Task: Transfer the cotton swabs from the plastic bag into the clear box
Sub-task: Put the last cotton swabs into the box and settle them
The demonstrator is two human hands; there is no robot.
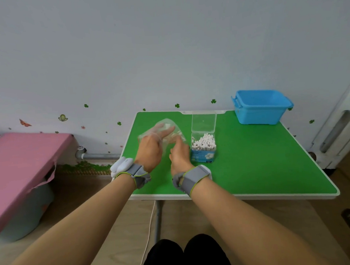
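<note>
One plastic bag [166,123], left hand [150,148] fingers straight against it, right hand [179,155] fingers unclear; one clear box [204,152]

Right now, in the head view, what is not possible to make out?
Head view only.
What remains inside the plastic bag: crumpled film and the left hand hide it.
Grip of the right hand: fingertips blurred against the bag.
Label text on the clear box: too small.
Contents of the blue bin: its near wall hides the bottom.

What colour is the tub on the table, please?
The tub is light blue, clearest in head view.
</note>
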